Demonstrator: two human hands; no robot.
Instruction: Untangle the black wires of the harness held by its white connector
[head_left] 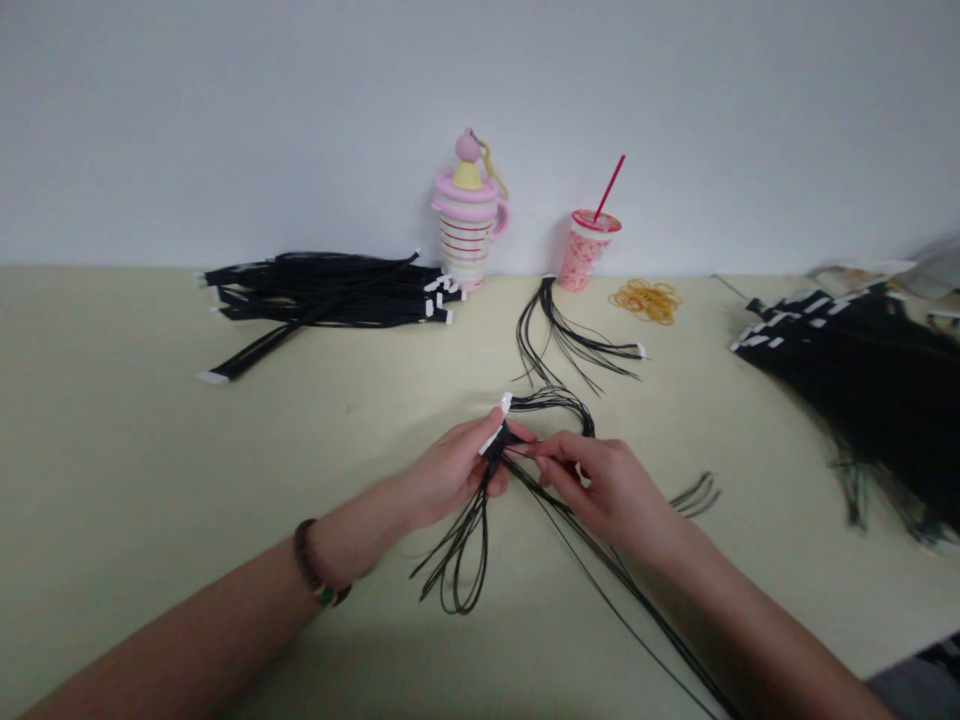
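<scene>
Two bare forearms come up from the bottom edge, the left forearm [202, 630] with a dark beaded bracelet [309, 560] at its wrist, the right forearm [780, 640] angling in from the other side. Their hands meet on the pale yellow table [112, 450], directly in front of the striped pink mug [466, 235]. The left hand [450, 472] is closed around a bundle of thin black cords [499, 445], whose end carries a white tab [504, 404]. The right hand [600, 490] is right up against it, thumb and fingers pinched on strands where they leave the bundle. Long cord ends loop down and trail toward the person.

Behind and to the right of the mug stand a cup with a red straw [585, 255] and a loose heap of rubber bands [645, 301], with a smaller cord bunch [570, 335] lying in front of them. A pile of white-tipped black strips [322, 290] lies left of the mug, and a large black mass of cords [862, 390] lies far to its right.
</scene>
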